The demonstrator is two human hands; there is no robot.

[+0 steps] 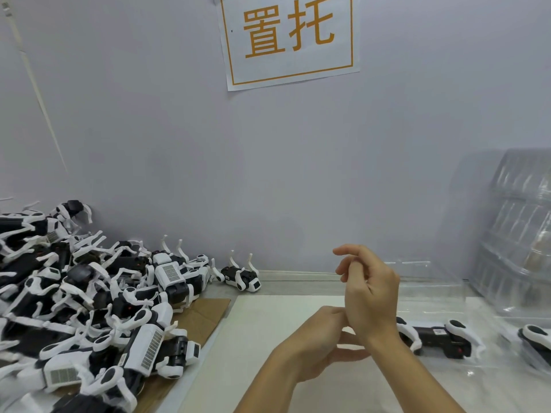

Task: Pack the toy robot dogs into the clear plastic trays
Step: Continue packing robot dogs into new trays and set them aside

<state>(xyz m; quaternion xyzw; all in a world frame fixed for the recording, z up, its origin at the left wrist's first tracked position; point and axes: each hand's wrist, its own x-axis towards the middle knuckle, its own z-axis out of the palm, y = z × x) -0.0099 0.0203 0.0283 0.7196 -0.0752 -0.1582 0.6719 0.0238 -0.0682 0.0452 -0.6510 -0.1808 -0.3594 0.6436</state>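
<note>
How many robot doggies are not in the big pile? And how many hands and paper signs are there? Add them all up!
Dogs away from the pile: 3 (dog by the wall, dog right of the hands, dog at the right edge)
Hands: 2 (left hand, right hand)
Paper sign: 1
Total: 6

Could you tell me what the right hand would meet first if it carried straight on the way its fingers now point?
The right hand points up and left, toward the wall. Nothing shows in that line before the wall, so the way looks free, though depth is hard to judge.
</note>
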